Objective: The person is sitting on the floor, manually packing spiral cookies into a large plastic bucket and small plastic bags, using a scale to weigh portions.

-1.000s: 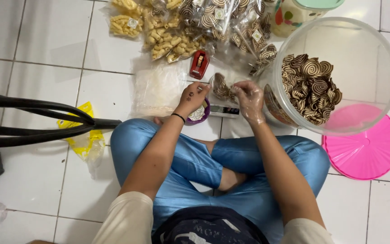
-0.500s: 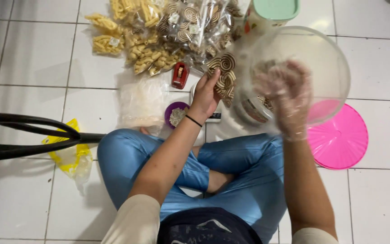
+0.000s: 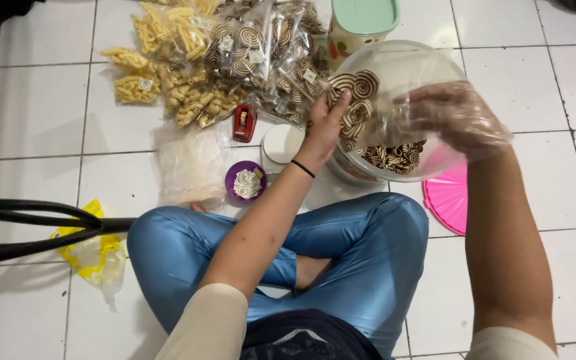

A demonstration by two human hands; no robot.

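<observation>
Compared with half a second back, the left hand (image 3: 325, 130) has shifted little but now holds a small clear bag of spiral cookies (image 3: 355, 100) up against the rim of the big clear tub (image 3: 395, 63), fingers curled around the bag's side. The right hand (image 3: 451, 117), in a thin plastic glove, has dropped lower and further into the tub's mouth; its fingers are loosely spread, and whether it grips a cookie I cannot tell. The tub leans toward the person, spiral cookies (image 3: 391, 157) heaped at its low side.

Nearest, the crossed legs in blue trousers (image 3: 361, 253) fill the bottom centre. At 9 o'clock from them lie black curved bars (image 3: 28, 230) over a yellow plastic bag (image 3: 95, 250). At 3 o'clock of the tub's base a pink round lid (image 3: 448, 200) lies flat, partly hidden by the right forearm. At 10 o'clock of the left wrist sit a purple cup (image 3: 245, 183), a stack of empty clear bags (image 3: 191, 163) and a red tape dispenser (image 3: 243, 122). Farthest, at 11 o'clock, lie packed snack bags (image 3: 195, 60); at 12 o'clock, a jar with a mint-green lid (image 3: 365, 17).
</observation>
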